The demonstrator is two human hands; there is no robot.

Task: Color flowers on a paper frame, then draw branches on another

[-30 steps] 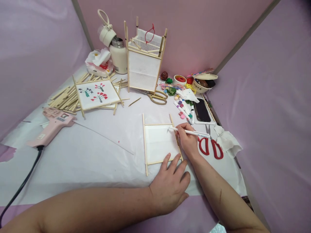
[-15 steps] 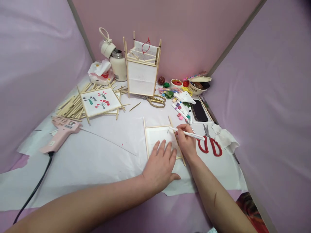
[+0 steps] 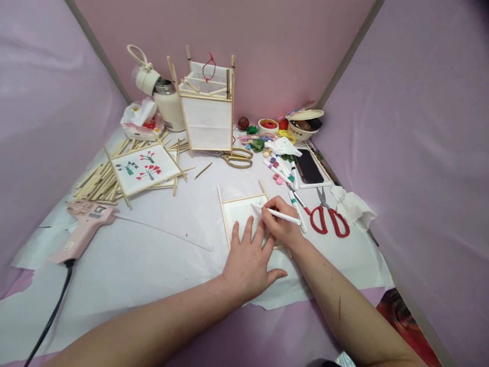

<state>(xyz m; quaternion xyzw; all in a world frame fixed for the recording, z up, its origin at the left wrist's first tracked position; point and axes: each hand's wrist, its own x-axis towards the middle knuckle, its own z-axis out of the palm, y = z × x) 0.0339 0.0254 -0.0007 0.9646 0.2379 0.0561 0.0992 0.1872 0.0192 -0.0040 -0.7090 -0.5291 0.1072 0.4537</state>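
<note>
Nearest, the left hand lies open, palm down, fingers spread over the lower part of a wooden-stick frame filled with a thin white sheet, paper or cloth. The frame lies flat on the white-covered counter, its side sticks running away from the person, far ends jutting past the crossbar; much of its near and right edges is hidden by the hands. The right hand grips a slim white marker; its long axis runs sideways, tip leftward and slightly away over the sheet, though whether it touches cannot be told. To the right lie red-handled scissors, blades pointing away; to the left, a pink plastic glue gun, its black cord cut off by the lower edge. Farther back, a flower-painted panel partly covers a heap of straight sticks, beside a tall stick-framed box and a smooth cream bottle.
</note>
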